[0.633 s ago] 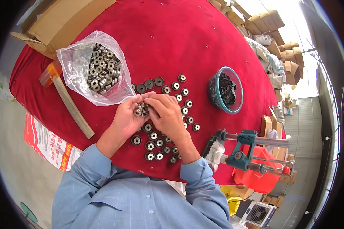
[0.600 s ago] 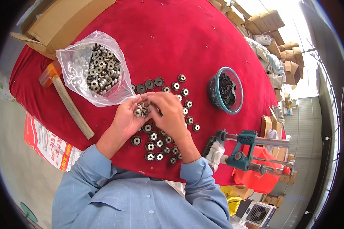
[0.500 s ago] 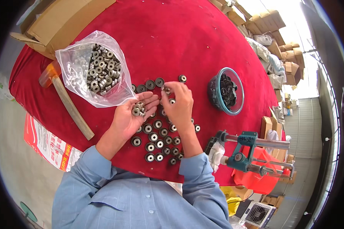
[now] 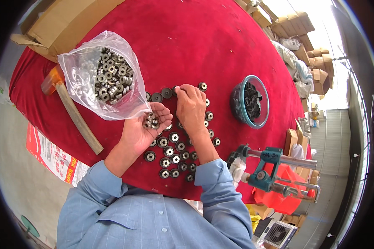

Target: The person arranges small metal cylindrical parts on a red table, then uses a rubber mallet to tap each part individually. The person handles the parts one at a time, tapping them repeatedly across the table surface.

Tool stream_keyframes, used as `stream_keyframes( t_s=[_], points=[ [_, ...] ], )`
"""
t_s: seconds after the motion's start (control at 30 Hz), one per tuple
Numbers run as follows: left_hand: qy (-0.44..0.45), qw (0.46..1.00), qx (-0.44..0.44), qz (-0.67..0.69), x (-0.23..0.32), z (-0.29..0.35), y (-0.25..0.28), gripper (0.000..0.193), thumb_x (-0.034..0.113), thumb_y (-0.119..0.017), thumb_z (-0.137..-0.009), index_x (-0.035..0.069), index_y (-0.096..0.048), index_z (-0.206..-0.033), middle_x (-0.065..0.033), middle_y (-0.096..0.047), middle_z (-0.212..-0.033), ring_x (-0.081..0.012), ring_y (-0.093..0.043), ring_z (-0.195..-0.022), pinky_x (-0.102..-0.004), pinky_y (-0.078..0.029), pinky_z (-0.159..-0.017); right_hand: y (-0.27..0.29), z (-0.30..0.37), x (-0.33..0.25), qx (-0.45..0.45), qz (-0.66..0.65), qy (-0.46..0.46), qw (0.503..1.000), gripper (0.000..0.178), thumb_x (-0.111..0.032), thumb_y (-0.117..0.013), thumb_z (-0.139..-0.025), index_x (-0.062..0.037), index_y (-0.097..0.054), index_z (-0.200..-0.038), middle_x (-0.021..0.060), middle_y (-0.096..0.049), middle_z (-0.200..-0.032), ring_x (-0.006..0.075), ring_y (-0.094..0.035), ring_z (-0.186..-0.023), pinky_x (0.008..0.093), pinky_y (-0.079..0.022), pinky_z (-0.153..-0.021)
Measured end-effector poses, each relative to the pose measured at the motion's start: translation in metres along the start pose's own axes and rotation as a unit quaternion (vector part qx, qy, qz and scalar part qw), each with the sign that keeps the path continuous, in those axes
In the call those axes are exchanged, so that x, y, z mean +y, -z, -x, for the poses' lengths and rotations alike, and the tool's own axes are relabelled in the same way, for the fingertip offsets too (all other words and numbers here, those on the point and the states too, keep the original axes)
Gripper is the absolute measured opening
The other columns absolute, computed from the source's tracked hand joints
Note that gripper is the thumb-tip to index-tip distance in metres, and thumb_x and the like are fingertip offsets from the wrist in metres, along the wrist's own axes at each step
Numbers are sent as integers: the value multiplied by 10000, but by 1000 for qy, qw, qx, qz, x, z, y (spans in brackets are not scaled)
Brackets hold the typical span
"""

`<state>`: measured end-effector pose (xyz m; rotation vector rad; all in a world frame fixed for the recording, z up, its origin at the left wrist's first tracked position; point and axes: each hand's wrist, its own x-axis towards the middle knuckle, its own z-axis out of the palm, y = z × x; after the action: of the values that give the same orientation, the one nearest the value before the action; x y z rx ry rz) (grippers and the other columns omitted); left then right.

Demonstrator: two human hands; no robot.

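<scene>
My left hand [image 4: 139,128] is cupped palm up, holding several small metal bearings [image 4: 151,121] beside the mouth of a clear plastic bag. The bag's bearings [image 4: 112,76] lie in a heap. My right hand [image 4: 190,106] reaches down to a black round cap [image 4: 174,91] at the far end of the group. Its fingers are closed on a bearing, which they mostly hide. Nearer me, several black caps with bearings seated in them [image 4: 168,151] stand in loose rows on the red cloth. Caps without a bearing [image 4: 156,97] stand left of my right hand.
A clear bowl of black caps [image 4: 263,118] stands to the right. A green hand press [image 4: 266,166] is at the table's right edge. On the left lie a wooden-handled mallet [image 4: 79,118] and an open cardboard box [image 4: 66,29]. Red cloth [image 4: 187,41] covers the table.
My right hand has moved forward from beside my left palm, carrying a bearing to a black cap. My left fingers have curled in a little around their bearings.
</scene>
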<state>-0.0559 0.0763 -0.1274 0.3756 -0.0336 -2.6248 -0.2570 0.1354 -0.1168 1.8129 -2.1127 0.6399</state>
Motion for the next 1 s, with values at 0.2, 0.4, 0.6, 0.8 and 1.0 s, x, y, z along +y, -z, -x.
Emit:
stream_keyframes(
  t_s=[0.2, 0.4, 0.6, 0.8, 1.0],
  points=[
    [0, 1000, -22, 15, 0, -3, 2, 437, 259, -402, -1138, -73, -636, -1300, -279, -698, -1333, -412, -677, -1288, -541, -568, -1135, 10, 16, -11, -33, 40, -29, 998, 452, -21, -695, -860, -58, -732, -1309, 52, -682, -1329, 265, -643, -1215, 467, -438, -1034],
    [-2, 999, -18, 27, 1, -4, -12, 511, 267, -386, -1150, -127, -547, -1434, -332, -555, -1535, -438, -541, -1461, -550, -453, -1250, 25, 16, -19, -14, -35, -80, 996, 451, 6, -684, -861, -62, -722, -1305, 90, -675, -1332, 310, -634, -1238, 489, -443, -1060],
    [-53, 994, -73, -55, -2, -9, 1, 556, 293, -336, -1131, -99, -526, -1476, -299, -539, -1575, -413, -512, -1494, -527, -422, -1261, 66, 20, -82, -49, -298, -118, 946, 325, -28, -796, -886, -11, -678, -1188, 160, -683, -1104, 330, -730, -928, 432, -602, -809],
    [-83, 992, -6, -95, -5, -4, -12, 540, 288, -344, -1119, -80, -549, -1457, -284, -563, -1560, -406, -512, -1497, -508, -450, -1228, 53, 28, -93, -54, -306, -148, 939, 334, -12, -822, -848, -9, -654, -1137, 122, -709, -1024, 243, -733, -863, 362, -591, -761],
    [-108, 993, -36, -20, 1, -6, 1, 521, 317, -431, -1125, -95, -572, -1412, -285, -592, -1510, -427, -530, -1467, -535, -438, -1254, 53, 11, -80, -56, -355, -164, 919, 349, 25, -790, -823, -14, -629, -1130, 118, -694, -991, 238, -730, -838, 361, -596, -765]
  ],
)
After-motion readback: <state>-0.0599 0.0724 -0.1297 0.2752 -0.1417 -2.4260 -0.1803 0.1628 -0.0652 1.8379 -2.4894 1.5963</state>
